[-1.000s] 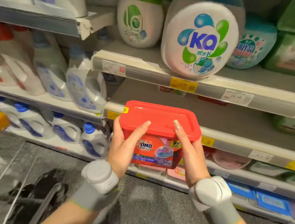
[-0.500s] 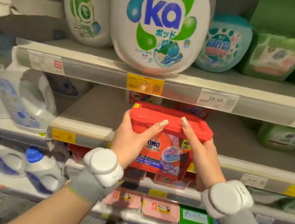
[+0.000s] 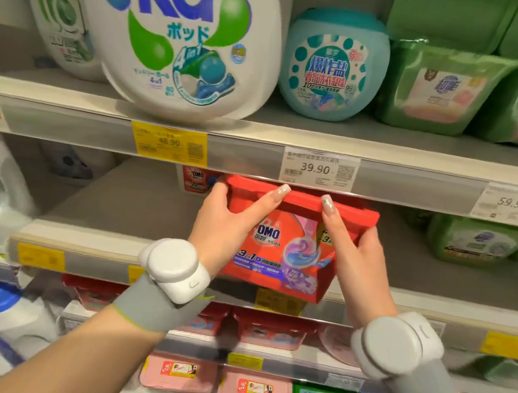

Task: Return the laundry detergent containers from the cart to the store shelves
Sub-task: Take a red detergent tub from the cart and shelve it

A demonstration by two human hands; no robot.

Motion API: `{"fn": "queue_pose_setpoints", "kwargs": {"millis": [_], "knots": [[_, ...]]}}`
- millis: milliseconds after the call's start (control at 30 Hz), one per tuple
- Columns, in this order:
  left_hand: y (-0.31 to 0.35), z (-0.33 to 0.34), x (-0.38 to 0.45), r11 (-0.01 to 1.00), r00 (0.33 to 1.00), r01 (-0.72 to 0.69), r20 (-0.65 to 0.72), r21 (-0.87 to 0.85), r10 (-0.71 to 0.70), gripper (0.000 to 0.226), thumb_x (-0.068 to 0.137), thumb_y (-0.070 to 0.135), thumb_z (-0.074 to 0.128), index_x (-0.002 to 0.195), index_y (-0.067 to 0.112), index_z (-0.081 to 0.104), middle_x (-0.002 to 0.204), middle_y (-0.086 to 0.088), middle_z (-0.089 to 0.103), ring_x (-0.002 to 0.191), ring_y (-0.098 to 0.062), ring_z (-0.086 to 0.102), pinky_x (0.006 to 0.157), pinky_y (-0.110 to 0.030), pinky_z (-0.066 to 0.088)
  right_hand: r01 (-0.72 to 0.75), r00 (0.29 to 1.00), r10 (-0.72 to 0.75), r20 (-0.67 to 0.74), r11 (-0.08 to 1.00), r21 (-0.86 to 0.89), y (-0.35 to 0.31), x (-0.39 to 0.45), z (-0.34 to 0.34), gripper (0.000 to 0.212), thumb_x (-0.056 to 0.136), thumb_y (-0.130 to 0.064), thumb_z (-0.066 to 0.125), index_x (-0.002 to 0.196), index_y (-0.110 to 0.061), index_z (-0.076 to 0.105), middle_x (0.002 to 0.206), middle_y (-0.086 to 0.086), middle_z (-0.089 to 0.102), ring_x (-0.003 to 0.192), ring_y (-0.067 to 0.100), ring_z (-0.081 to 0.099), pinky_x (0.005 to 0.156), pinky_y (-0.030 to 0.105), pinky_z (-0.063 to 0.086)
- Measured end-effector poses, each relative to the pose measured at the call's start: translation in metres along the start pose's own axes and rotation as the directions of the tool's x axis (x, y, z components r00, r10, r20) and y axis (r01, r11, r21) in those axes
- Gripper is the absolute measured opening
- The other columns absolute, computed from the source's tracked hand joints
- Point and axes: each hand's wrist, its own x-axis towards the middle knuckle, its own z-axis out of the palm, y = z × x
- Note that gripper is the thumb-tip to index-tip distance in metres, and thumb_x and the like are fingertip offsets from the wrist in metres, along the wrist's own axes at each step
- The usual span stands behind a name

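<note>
Store aisle, stacked grey shelves with price strips along the front edges. A red OMO detergent tub (image 3: 284, 248) is held between both hands, tilted, its lid end pushed into the gap above the middle shelf (image 3: 133, 205) and just under the shelf above. The left hand (image 3: 224, 230) is wrapped round the tub's left side, forefinger laid up to the lid rim; the right hand (image 3: 359, 250) is clamped on the right side, forefinger tip on the lid edge. The tub's lower edge is seen over the shelf lip. White pucks on grey bands are worn at both wrists. Behind, another OMO pack (image 3: 195, 177) is set deep on the same shelf. Above, a large white KA tub (image 3: 183, 44) and a teal tub (image 3: 333, 68) are noted; green packs (image 3: 443, 86) at right
</note>
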Motion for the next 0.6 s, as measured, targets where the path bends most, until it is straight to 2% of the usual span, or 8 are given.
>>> {"fn": "queue_pose_setpoints", "kwargs": {"millis": [133, 200, 267, 333, 433, 500, 567, 600], "knots": [[-0.009, 0.013, 0.013, 1.000, 0.995, 0.024, 0.094, 0.013, -0.025, 0.070, 0.055, 0.055, 0.088, 0.110, 0.019, 0.064, 0.106, -0.002, 0.074, 0.100, -0.020, 0.071, 0.094, -0.046, 0.052, -0.083, 0.996, 0.082, 0.042, 0.996, 0.032, 0.007, 0.017, -0.012, 0.066, 0.058, -0.062, 0.073, 0.110, -0.024, 0.057, 0.105, -0.004, 0.073, 0.093, 0.014, 0.072, 0.084, 0.038, 0.056], [-0.014, 0.018, 0.018, 0.996, 0.982, 0.063, 0.174, 0.068, -0.074, 0.041, 0.063, 0.032, 0.090, 0.096, 0.017, 0.072, 0.097, -0.004, 0.076, 0.095, -0.018, 0.072, 0.092, -0.040, 0.054, -0.102, 0.994, 0.102, 0.048, 0.995, 0.003, 0.015, 0.024, -0.020, 0.073, 0.054, -0.064, 0.075, 0.109, -0.019, 0.059, 0.104, 0.002, 0.073, 0.092, 0.017, 0.072, 0.079, 0.035, 0.055], [-0.020, 0.025, 0.022, 0.985, 0.969, 0.109, 0.207, 0.130, -0.135, 0.024, 0.066, 0.020, 0.087, 0.086, 0.012, 0.078, 0.091, -0.004, 0.077, 0.090, -0.013, 0.072, 0.086, -0.037, 0.055, -0.119, 0.991, 0.122, 0.058, 0.992, -0.044, 0.023, 0.035, -0.026, 0.055, 0.066, -0.058, 0.075, 0.101, -0.018, 0.064, 0.100, 0.005, 0.075, 0.091, 0.019, 0.072, 0.078, 0.035, 0.054], [-0.023, 0.032, 0.026, 0.969, 0.964, 0.159, 0.183, 0.190, -0.194, 0.032, 0.059, 0.026, 0.091, 0.084, 0.012, 0.078, 0.092, -0.004, 0.077, 0.095, -0.015, 0.071, 0.094, -0.042, 0.053, -0.143, 0.988, 0.146, 0.057, 0.988, -0.064, 0.026, 0.047, -0.032, 0.032, 0.076, -0.053, 0.070, 0.092, -0.025, 0.065, 0.098, 0.003, 0.075, 0.093, 0.022, 0.071, 0.088, 0.041, 0.054], [-0.025, 0.047, 0.036, 0.947, 0.952, 0.223, 0.159, 0.231, -0.263, 0.049, 0.063, 0.030, 0.089, 0.105, 0.011, 0.071, 0.108, -0.006, 0.072, 0.105, -0.021, 0.066, 0.098, -0.031, 0.050, -0.184, 0.982, 0.188, 0.021, 0.976, -0.119, 0.030, 0.066, -0.038, 0.074, 0.048, -0.087, 0.067, 0.111, -0.050, 0.055, 0.114, -0.005, 0.070, 0.106, 0.024, 0.066, 0.100, 0.048, 0.047], [-0.025, 0.054, 0.037, 0.930, 0.951, 0.189, 0.176, 0.316, -0.253, 0.075, 0.070, 0.034, 0.085, 0.133, 0.010, 0.053, 0.113, 0.003, 0.067, 0.108, -0.017, 0.062, 0.090, -0.017, 0.048, -0.208, 0.978, 0.210, -0.002, 0.970, -0.124, 0.036, 0.073, -0.043, 0.086, 0.047, -0.089, 0.066, 0.124, -0.052, 0.048, 0.123, -0.005, 0.066, 0.111, 0.025, 0.063, 0.102, 0.048, 0.045], [-0.032, 0.057, 0.036, 0.914, 0.941, 0.209, 0.184, 0.348, -0.285, 0.108, 0.056, 0.047, 0.087, 0.144, 0.005, 0.039, 0.116, 0.007, 0.066, 0.112, -0.014, 0.062, 0.093, -0.021, 0.047, -0.201, 0.978, 0.207, 0.024, 0.969, -0.146, 0.040, 0.073, -0.045, 0.059, 0.064, -0.080, 0.062, 0.115, -0.052, 0.057, 0.135, 0.000, 0.058, 0.115, 0.028, 0.061, 0.102, 0.049, 0.046], [-0.035, 0.058, 0.038, 0.908, 0.932, 0.248, 0.172, 0.336, -0.318, 0.107, 0.055, 0.047, 0.087, 0.140, -0.001, 0.042, 0.119, 0.004, 0.067, 0.113, -0.015, 0.062, 0.093, -0.022, 0.047, -0.196, 0.977, 0.207, 0.043, 0.965, -0.173, 0.041, 0.075, -0.047, 0.047, 0.067, -0.078, 0.060, 0.109, -0.060, 0.057, 0.140, -0.001, 0.053, 0.116, 0.027, 0.060, 0.102, 0.049, 0.046]]}}
